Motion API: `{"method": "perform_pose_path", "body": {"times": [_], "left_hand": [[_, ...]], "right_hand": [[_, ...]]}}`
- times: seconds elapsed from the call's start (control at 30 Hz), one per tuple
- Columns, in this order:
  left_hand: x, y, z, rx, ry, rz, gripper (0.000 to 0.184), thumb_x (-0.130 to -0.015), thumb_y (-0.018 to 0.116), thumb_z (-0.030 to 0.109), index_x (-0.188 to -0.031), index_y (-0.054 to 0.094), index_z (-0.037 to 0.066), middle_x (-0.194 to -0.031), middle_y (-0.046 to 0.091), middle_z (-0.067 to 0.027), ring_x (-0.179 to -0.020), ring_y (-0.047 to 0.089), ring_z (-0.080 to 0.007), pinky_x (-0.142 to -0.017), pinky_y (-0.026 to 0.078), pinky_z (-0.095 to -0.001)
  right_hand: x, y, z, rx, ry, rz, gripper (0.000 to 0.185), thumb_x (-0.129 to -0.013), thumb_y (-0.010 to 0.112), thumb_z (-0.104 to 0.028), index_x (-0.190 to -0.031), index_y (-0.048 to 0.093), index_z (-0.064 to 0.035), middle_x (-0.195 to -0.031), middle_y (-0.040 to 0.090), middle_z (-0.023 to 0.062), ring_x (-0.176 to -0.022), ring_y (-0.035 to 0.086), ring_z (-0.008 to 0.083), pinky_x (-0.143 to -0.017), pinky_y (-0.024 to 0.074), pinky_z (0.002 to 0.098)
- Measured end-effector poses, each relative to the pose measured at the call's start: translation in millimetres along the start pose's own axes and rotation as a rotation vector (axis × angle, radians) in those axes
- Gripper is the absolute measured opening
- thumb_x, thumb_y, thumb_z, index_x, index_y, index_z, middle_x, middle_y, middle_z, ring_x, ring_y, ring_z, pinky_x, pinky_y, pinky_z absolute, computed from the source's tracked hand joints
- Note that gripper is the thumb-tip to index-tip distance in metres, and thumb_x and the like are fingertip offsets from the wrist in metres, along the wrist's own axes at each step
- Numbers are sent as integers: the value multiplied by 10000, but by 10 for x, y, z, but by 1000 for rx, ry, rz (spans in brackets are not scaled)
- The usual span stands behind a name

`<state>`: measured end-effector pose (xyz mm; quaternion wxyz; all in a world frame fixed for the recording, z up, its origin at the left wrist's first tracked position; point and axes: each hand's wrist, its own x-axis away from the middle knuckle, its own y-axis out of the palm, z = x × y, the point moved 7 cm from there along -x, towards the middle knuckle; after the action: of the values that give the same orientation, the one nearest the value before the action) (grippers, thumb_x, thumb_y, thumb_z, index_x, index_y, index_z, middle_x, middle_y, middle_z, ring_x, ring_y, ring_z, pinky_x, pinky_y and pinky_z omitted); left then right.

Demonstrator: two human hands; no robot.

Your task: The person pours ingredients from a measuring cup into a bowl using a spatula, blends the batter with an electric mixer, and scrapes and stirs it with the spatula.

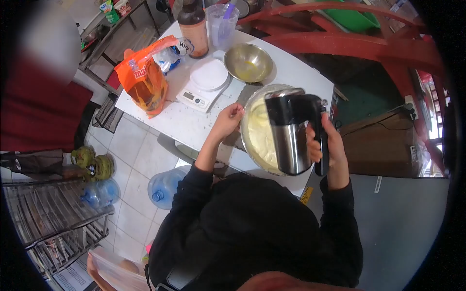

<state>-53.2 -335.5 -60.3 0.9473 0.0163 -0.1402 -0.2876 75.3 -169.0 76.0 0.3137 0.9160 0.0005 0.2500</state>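
Note:
My right hand (pixel 325 143) is wrapped round the black handle of a silver and black hand mixer (pixel 291 140). The mixer is over a large mixing bowl (pixel 247 138) of pale yellow, creamy batter (pixel 262 133), hiding much of the bowl's right side; its beaters are out of sight. At the bowl's left rim is my left hand (pixel 229 120), its fingers curled and closed at the edge. Beyond the bowl, a small metal bowl (pixel 248 63) has yellow residue inside. A white kitchen scale (pixel 204 87) sits to its left.
An orange bag (pixel 144 82), a brown bottle (pixel 193 29) and a clear measuring jug (pixel 222 29) stand on the white table (pixel 174 123). A blue water jug (pixel 167 188) and green gas cylinders (pixel 99 167) are on the tiled floor. Red chair-like framing (pixel 340 43) borders the table's right.

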Motion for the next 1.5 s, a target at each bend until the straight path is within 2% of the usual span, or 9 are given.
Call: {"method": "perform_pose_path", "body": {"times": [0.43,0.6,0.63,0.73,0.8,0.83,0.93,1.2,1.5], "left_hand": [[-32,18,1,-33,-13,-9,145,-861,500,187,-901,516,49,-775,535,-16,-590,500,-78,-470,453,-224],[-196,-23,-99,-58,215,13,100,-823,510,127,-882,539,52,-658,533,-1,-518,493,-82,-442,437,-242],[-60,8,88,-48,9,-71,97,-813,514,113,-886,542,55,-737,529,18,-640,477,-71,-547,438,-253],[-192,-29,-87,-205,187,56,128,-771,554,154,-854,542,57,-706,549,-20,-642,486,-86,-540,449,-290],[-122,-47,-36,-239,166,87,140,-761,556,169,-834,528,53,-696,545,-52,-595,512,-115,-514,442,-302],[-19,-68,62,-214,146,137,145,-686,602,155,-758,522,59,-643,536,-44,-590,513,-136,-493,452,-312],[-265,-31,-173,-213,266,167,103,-735,554,131,-723,488,52,-623,533,-54,-508,508,-138,-432,441,-291],[1,17,95,-225,151,272,91,-749,540,138,-763,518,51,-645,539,-72,-526,520,-153,-443,454,-313],[11,29,83,-188,73,217,113,-763,549,158,-760,519,49,-651,544,-76,-524,539,-168,-425,470,-312]], "right_hand": [[965,-550,-42,153,-49,575,365,-840,519,-375,-779,507,-15,-454,470,52,-297,431,135,-272,343,242],[963,-465,250,78,85,243,410,-798,595,-293,-1021,372,-31,-691,520,134,-388,476,183,-287,368,268],[880,-402,232,224,70,243,384,-819,523,-394,-886,403,-35,-563,453,91,-341,425,163,-276,340,258],[537,-549,317,235,119,-14,453,-854,411,-511,-746,436,-71,-442,384,31,-300,376,130,-268,318,244],[606,241,87,433,56,205,446,-793,501,-542,-791,457,-98,-569,443,19,-449,415,130,-413,358,251],[517,235,103,394,87,43,402,-826,485,-490,-772,446,-93,-569,437,10,-460,407,120,-426,338,228],[107,-271,55,247,40,79,462,-853,388,-537,-734,443,-95,-449,387,8,-299,366,113,-272,322,236],[235,-554,-148,-62,101,-9,480,-847,374,-557,-714,447,-102,-448,377,-4,-310,375,111,-281,325,234],[999,-326,-132,426,109,64,435,-854,407,-515,-737,447,-98,-497,402,3,-369,370,111,-338,300,232]]}}
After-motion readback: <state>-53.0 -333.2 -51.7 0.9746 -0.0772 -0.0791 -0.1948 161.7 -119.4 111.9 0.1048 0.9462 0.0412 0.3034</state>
